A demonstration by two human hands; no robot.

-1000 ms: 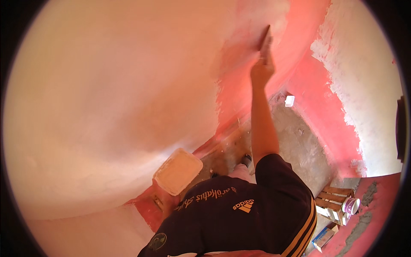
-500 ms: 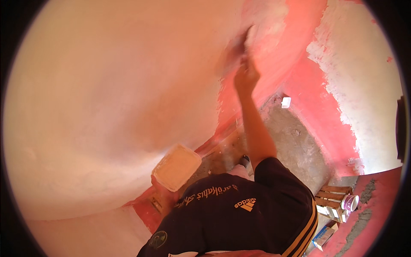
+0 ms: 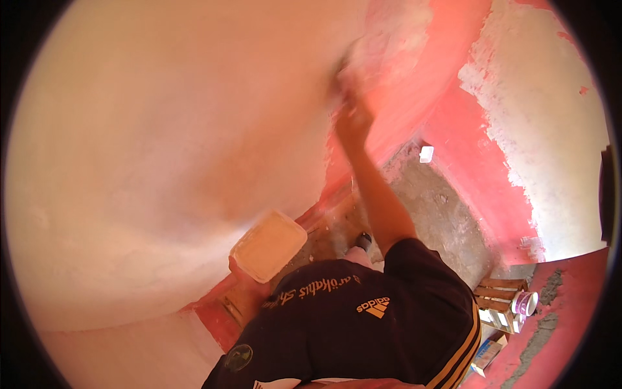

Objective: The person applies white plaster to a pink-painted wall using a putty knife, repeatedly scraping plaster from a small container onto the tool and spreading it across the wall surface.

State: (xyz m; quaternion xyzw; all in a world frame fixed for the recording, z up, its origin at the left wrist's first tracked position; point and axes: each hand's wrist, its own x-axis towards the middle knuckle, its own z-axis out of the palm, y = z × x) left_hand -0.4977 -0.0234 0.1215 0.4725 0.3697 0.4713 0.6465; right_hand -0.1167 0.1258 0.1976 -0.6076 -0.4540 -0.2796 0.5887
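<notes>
My right hand is raised at the pink part of the wall, its fingers closed round the handle of a flat spreading tool. Motion smears the tool, whose head lies against the wall at the edge of the pale coat. Low on the left, my left hand holds a shallow rectangular tub, cream-coloured inside with a rim round it. The tub is close to the wall and hides most of that hand's fingers.
A second pink wall with a ragged pale coat stands on the right. A small white container sits in the floor corner. At lower right are a wooden crate, a white and purple bucket and a carton.
My right hand and the tool have moved left and slightly down across the wall, from the pink onto the edge of the pale coat. The tub has barely shifted.
</notes>
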